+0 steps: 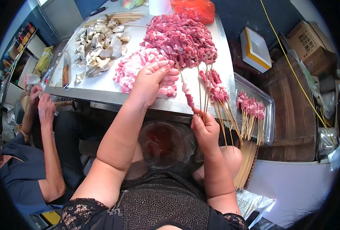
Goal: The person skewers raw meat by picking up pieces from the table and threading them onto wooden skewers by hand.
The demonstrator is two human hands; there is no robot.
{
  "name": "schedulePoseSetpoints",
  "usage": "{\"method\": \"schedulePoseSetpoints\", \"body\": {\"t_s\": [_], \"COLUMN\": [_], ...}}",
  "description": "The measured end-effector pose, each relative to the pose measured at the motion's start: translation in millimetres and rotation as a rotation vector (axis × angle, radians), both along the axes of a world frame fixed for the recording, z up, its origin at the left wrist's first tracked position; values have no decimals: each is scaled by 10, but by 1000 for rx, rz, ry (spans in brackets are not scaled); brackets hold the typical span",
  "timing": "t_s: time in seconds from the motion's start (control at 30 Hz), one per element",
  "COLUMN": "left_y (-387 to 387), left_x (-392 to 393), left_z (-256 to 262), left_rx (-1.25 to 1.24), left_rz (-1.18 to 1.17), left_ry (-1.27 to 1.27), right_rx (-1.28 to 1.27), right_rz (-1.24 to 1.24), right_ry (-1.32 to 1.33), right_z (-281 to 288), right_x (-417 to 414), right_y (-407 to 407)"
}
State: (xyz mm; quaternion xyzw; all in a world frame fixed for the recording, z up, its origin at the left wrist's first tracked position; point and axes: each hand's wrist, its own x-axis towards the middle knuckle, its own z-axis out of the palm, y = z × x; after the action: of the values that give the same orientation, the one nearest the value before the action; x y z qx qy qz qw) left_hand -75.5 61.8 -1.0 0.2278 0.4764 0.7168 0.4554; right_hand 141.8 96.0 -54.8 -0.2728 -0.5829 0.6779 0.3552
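My right hand (pixel 206 126) is closed around several thin wooden skewers, one of them threaded with pieces of raw meat (pixel 187 93). Up and to the left, my left hand (pixel 158 79) is raised over the paler, fattier meat pile (pixel 138 61), its fingers bent near the tip of that skewer; whether they pinch anything is unclear. Behind both hands lies a large heap of dark red meat strips (pixel 178 37). Finished meat skewers (pixel 216 86) rest at the table's right edge, and more lie in a clear tray (pixel 269 120) beside it.
Oyster mushrooms (pixel 99 46), bare skewers (pixel 129 17) and a wooden-handled knife (pixel 65 76) are on the left of the metal-edged table (pixel 170 104). A red plastic bag (pixel 198 11) lies behind the meat. A co-worker's hands (pixel 43 100) are at the left. A bundle of skewers (pixel 244 166) stands low right.
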Motion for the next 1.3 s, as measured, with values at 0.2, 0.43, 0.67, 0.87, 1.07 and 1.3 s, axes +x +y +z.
{"method": "schedulePoseSetpoints", "body": {"t_s": [0.2,0.43,0.67,0.87,1.07,1.3], "left_y": [-8,13,-31,-70,-43,-36], "left_x": [-19,-26,-53,-57,37,81], "left_z": [-16,-20,1,10,-13,-64], "left_rx": [191,191,215,142,135,186], "left_rz": [-48,54,-22,-30,-33,-48], "left_ry": [-272,-305,-283,-251,-261,-255], "right_rx": [76,87,50,213,242,183], "right_rz": [15,18,6,10,-25,-5], "right_ry": [-62,-110,-141,-255,-210,-175], "right_z": [-51,-28,41,117,-20,-3], "right_x": [-68,-65,-46,46,51,-49], "right_y": [-46,-79,-60,67,75,-6]}}
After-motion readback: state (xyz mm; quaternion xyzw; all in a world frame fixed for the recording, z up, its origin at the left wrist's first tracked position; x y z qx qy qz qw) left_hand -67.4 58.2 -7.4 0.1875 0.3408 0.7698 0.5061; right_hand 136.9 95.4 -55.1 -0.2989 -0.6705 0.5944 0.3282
